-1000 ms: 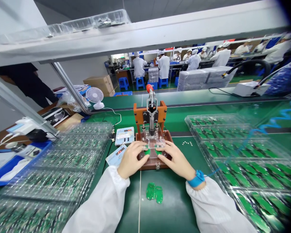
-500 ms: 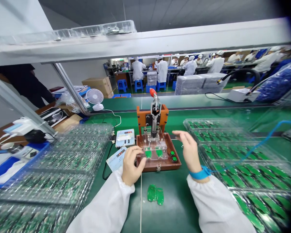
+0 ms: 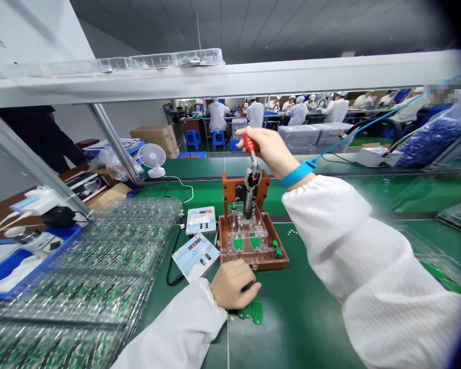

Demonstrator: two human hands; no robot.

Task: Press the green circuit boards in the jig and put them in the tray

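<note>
My right hand (image 3: 271,146) is closed around the red handle (image 3: 248,143) of a toggle clamp (image 3: 252,177). The clamp is mounted on an orange-framed test fixture (image 3: 230,187) with a brown base. Under its clear plate sit two green circuit boards (image 3: 255,242), side by side. In front of the fixture, my left hand (image 3: 235,285) hovers at the table, thumb apart from its loosely bent fingers, with nothing visible in it. Just below its thumb lie two more green boards (image 3: 256,310), partly hidden by the hand.
Stacked clear trays (image 3: 138,246) of boards fill the left side. Two small meter boxes (image 3: 195,256) stand left of the fixture, a white fan (image 3: 152,156) behind. My right sleeve covers most of the right-hand trays (image 3: 445,274). A shelf beam (image 3: 253,77) crosses above.
My right hand has risen from beside the fixture to grasp the red handle. My left hand has moved from the fixture's left edge down toward the loose boards.
</note>
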